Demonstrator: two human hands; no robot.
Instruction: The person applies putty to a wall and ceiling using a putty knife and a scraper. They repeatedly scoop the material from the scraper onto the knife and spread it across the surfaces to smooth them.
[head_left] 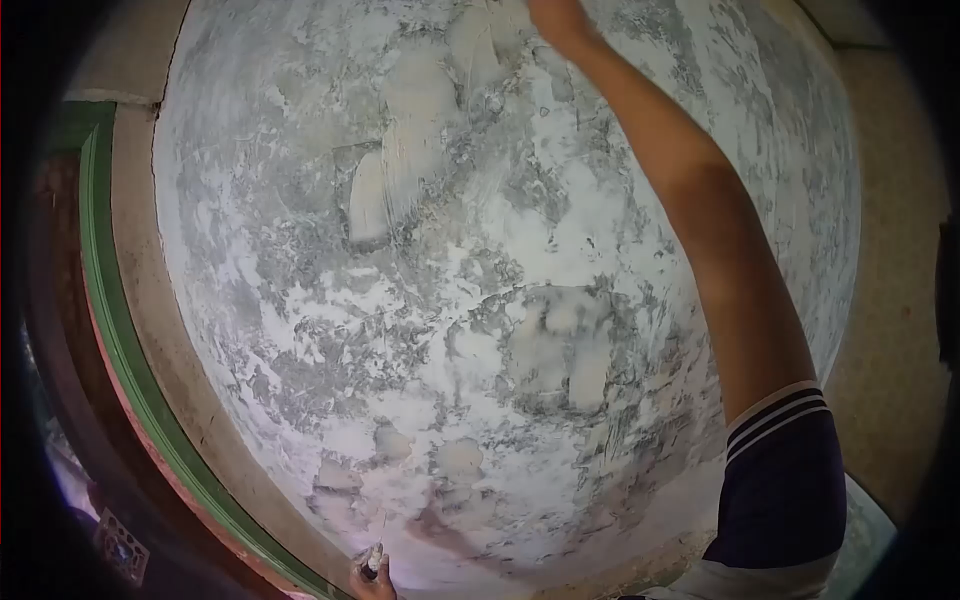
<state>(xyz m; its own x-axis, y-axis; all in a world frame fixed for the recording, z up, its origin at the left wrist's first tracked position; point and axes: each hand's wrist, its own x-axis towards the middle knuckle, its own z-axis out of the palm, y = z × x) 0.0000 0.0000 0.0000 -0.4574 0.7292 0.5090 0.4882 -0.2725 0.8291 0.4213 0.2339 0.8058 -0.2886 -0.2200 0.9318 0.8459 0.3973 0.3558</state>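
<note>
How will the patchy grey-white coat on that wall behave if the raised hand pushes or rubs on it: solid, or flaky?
Probably flaky: the wall coat is mottled, with paler bare patches where it seems worn through. Likely rough rather than slippery, given visible scratch marks by the right hand. The wall itself should stay rigid. What the left hand holds is too small to judge.

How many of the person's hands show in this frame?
2. The right hand reaches up against the patchy wall at the top edge, partly cut off; the left hand sits at the bottom edge, gripping a small tool.
</note>
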